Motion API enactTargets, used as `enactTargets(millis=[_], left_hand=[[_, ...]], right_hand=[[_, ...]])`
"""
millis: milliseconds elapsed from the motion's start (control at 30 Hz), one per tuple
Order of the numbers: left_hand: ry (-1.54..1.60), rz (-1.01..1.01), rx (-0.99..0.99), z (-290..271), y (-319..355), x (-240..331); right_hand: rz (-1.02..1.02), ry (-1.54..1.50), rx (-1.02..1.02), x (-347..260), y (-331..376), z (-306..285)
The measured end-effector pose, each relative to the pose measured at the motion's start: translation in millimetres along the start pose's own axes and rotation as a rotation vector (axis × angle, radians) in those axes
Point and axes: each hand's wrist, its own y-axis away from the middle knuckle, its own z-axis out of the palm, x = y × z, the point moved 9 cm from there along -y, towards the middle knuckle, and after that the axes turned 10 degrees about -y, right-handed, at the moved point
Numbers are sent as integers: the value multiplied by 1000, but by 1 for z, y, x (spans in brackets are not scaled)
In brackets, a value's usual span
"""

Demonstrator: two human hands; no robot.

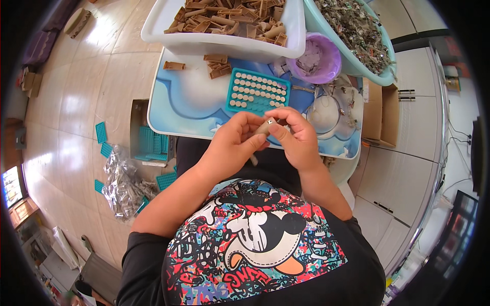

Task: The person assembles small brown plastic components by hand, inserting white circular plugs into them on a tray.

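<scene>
Both hands meet just past the near edge of the blue patterned table. My left hand (236,142) grips a small tan plastic casing (263,127) between thumb and fingers. At the casing's end, where a small shiny metal bit shows, my right hand (296,138) pinches with thumb and forefinger. Close beyond the hands lies a teal tray (229,92) with rows of round beige pieces (250,81). Several slots in its near right part hold no beige piece. What lies inside my curled fingers is partly hidden.
A white bin (153,35) full of brown casings stands at the back, loose casings (218,66) before it. A purple bowl (334,66) holds clear pieces; a teal basin (390,56) holds small metal parts. Teal trays (153,140) fill a carton, left; a cardboard box (380,115) stands right.
</scene>
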Motion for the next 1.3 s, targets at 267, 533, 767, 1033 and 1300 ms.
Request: enactTargets(millis=[267,533,767,1033,1300], left_hand=[[353,-319,-112,8,1,-12],[483,-375,2,-4,6,-22],[579,-406,-3,-4,8,-26],[661,-408,-56,6,7,-25],[814,-396,-95,14,7,-35]], right_hand=[[-218,1002,155,-56,-84,-63],[-38,1285,204,-6,-143,-85],[-207,1150,277,-37,-123,-77],[-179,601,377,-55,-63,-75],[74,371,197,-21,5,-17]])
